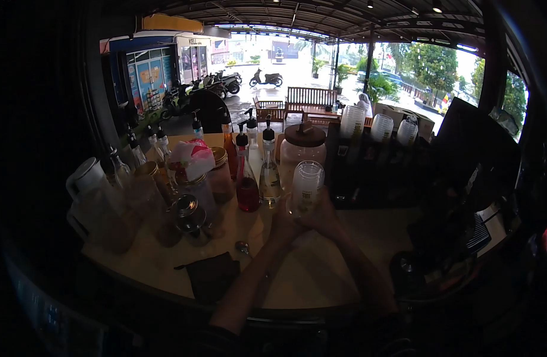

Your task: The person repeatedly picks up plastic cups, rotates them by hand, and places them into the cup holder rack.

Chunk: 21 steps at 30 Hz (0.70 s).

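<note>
Both of my hands are wrapped round a stack of clear plastic cups (pixel 308 184) with dark print, held upright above the counter (pixel 321 268). My left hand (pixel 285 221) is at its lower left side, and my right hand (pixel 325 217) is at its lower right. Just behind the cups stands a large jar (pixel 297 156) with a brown lid. Left of my hands are a pump bottle of red liquid (pixel 248 189) and a pump bottle of pale liquid (pixel 270 175). A spoon (pixel 243 247) and a dark cloth (pixel 212 276) lie left of my left forearm.
More cup stacks (pixel 352 123) stand on a dark raised shelf (pixel 368 178) behind. Jars, further pump bottles and a white-lidded pitcher (pixel 89 175) crowd the left side. A metal pot (pixel 189 213) stands nearer. Dark equipment (pixel 458 214) is at right. A person (pixel 365 104) is outside.
</note>
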{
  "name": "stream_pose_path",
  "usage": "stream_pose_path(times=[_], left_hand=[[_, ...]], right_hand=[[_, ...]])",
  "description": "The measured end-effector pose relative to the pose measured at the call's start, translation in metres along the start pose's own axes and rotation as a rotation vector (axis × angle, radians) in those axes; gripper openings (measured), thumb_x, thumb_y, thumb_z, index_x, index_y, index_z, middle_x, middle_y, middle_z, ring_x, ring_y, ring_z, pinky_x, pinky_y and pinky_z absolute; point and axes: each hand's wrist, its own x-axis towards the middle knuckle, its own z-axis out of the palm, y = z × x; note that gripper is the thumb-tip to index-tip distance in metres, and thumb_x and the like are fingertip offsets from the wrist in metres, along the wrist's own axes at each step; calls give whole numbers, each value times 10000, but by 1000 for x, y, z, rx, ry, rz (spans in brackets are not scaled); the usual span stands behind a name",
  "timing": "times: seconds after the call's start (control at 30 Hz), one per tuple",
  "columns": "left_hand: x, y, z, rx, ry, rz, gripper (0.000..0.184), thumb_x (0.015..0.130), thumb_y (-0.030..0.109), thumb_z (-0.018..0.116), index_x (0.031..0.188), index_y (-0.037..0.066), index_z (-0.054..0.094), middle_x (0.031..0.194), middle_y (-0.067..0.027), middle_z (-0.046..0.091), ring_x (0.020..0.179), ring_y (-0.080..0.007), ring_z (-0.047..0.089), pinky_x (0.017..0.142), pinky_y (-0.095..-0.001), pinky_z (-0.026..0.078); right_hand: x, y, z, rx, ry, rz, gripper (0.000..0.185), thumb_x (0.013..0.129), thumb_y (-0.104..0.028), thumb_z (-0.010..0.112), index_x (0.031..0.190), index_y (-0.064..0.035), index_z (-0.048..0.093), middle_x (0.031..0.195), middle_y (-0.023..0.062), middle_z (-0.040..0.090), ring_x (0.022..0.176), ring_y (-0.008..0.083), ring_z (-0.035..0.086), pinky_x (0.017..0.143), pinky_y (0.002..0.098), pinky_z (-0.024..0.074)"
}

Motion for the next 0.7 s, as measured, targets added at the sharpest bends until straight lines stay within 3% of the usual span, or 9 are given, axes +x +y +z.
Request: stream_pose_path(times=[0.1, 0.33, 0.4, 0.7], left_hand=[[0, 1, 0, 34, 9, 23, 939, 461, 283, 868, 1233, 6, 411, 1156, -193, 519, 1080, -306, 536, 893, -400, 449], [-2, 5, -4, 64, -31, 28, 954, 461, 286, 862, 1255, 14, 406, 1128, -179, 533, 1081, -307, 532, 902, -401, 443], [-2, 7, -5, 77, -31, 21, 955, 461, 287, 860, 1254, 11, 406, 1128, -180, 533, 1081, -306, 531, 905, -401, 441], [-3, 4, -3, 16, 7, 8, 924, 447, 256, 864, 1224, -2, 436, 1109, -181, 534, 1070, -314, 530, 900, -403, 438]], right_hand=[[2, 6, -5, -125, -6, -91, 841, 533, -205, 812, 1195, 45, 356, 1103, 179, 505, 1029, 240, 540, 864, 343, 467], [-2, 4, -6, -27, -62, 16, 893, 512, -200, 818, 1217, 40, 324, 1139, 178, 488, 1090, 239, 510, 900, 354, 454], [-2, 6, -4, -15, -47, -6, 864, 508, -141, 817, 1182, 22, 301, 1116, 170, 494, 1073, 246, 523, 878, 354, 477], [-4, 6, -1, -54, 5, 65, 903, 501, -196, 819, 1222, 22, 321, 1131, 176, 512, 1069, 251, 535, 908, 357, 448]])
